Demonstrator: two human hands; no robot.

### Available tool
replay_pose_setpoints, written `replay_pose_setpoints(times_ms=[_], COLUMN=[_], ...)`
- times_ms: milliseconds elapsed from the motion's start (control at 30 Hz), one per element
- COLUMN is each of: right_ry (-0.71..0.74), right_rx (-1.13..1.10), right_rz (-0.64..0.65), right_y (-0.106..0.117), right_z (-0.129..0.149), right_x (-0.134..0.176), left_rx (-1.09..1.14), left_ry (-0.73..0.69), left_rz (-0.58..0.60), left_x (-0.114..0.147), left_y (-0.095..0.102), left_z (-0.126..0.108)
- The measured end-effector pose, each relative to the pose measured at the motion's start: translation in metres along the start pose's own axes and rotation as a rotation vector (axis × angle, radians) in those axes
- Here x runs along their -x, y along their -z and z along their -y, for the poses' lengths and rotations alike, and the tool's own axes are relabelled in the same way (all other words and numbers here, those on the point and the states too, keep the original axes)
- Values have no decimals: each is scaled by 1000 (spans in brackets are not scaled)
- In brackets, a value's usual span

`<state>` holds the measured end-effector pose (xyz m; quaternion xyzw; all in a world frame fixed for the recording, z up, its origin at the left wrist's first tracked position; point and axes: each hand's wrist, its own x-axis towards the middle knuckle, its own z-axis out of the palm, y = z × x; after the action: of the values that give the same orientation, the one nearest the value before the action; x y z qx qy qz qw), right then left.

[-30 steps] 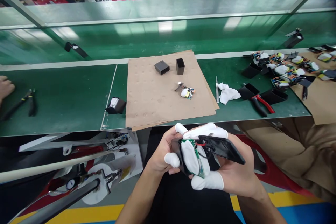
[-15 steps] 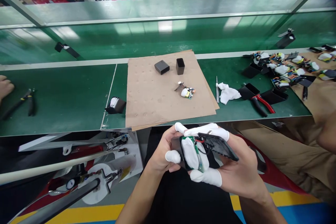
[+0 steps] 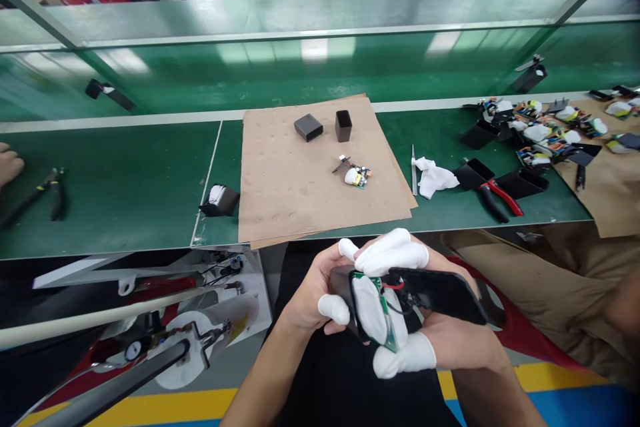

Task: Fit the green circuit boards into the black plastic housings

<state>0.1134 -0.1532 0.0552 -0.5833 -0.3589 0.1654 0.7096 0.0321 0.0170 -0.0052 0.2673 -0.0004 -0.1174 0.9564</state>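
Note:
Above my lap, my left hand is closed round a small black plastic case, with white finger cots on some fingertips. A circuit board with white padding sits partly in the case's mouth, facing right. My right hand, also in finger cots, grips that board from above and below. A flat black cover lies against my right palm, joined to the board by red and black wires. How deep the board sits in the case is hidden.
On the cardboard sheet stand two black cases and a loose circuit board. Right of it lie tweezers, a white cloth, red-handled pliers and heaped boards. A co-worker's hand is far left.
Both hands have shifted slightly, and the black cover has swung outward to the right, away from the board. On the green belt behind, the black pieces have moved left.

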Motion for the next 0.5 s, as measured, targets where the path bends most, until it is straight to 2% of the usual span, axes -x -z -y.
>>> replay_pose_setpoints(times_ms=[133,233,333,500], right_ry=[36,44,31,23], right_rx=[3,22,66,92], right_rz=[44,11,-20,27], right_y=[0,-2,-3,-1], right_z=[1,2,2,3], right_x=[-2,-1,1,0], left_rx=[2,14,23,8], left_ry=[23,22,10,3], left_rz=[-49,-77,-29,25], left_x=[2,4,4,1], left_y=[1,3,1,-3], left_z=[6,8,6,0])
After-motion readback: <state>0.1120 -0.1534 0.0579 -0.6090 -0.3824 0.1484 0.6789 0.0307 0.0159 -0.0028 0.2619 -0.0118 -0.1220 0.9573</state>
